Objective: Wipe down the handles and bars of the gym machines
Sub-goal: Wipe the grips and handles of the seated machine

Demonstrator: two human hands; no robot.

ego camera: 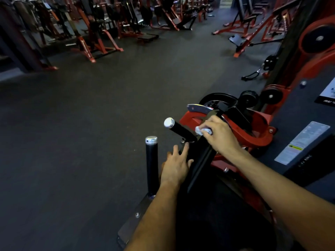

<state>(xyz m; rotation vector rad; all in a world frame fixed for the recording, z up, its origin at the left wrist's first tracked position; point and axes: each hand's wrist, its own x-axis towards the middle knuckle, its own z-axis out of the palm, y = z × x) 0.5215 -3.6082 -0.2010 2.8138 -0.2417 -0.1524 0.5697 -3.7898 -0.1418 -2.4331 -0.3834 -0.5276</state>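
A black and red gym machine stands right in front of me. Two black handles with chrome end caps stick out of it: one upright handle at the lower left, one slanted handle above it. My right hand grips a crumpled white wipe and presses it on the machine's black arm, at the base of the slanted handle. My left hand rests with spread fingers against the same black arm, just below the slanted handle and beside the upright one.
Dark rubber floor stretches to the left and ahead. Rows of red and black machines line the far side. A tall grey weight-stack housing with warning labels stands at my right, with red pulleys above it.
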